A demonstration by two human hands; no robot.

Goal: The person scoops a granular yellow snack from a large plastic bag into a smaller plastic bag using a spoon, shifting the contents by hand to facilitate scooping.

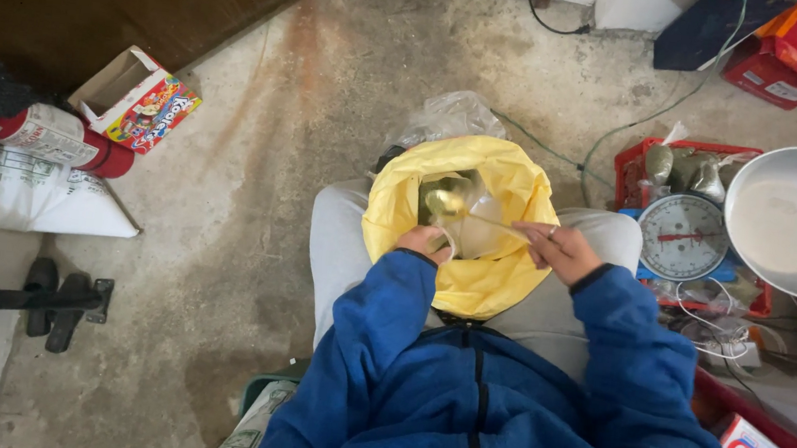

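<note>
On the floor at far left lie one white sack (22, 193) and one open carton (138, 100). The left hand (424, 244) grips a clear bag (462, 222) inside the yellow bag (463, 211) on the lap; hold its mouth wide. The right hand (564, 250) pinches one spoon (459, 205) over it; tip slowly. At right stand one dial scale (682, 237) and one metal bowl (793, 221).

Glossy yellow plastic bag (490, 282), rough concrete floor (256, 191)
</note>
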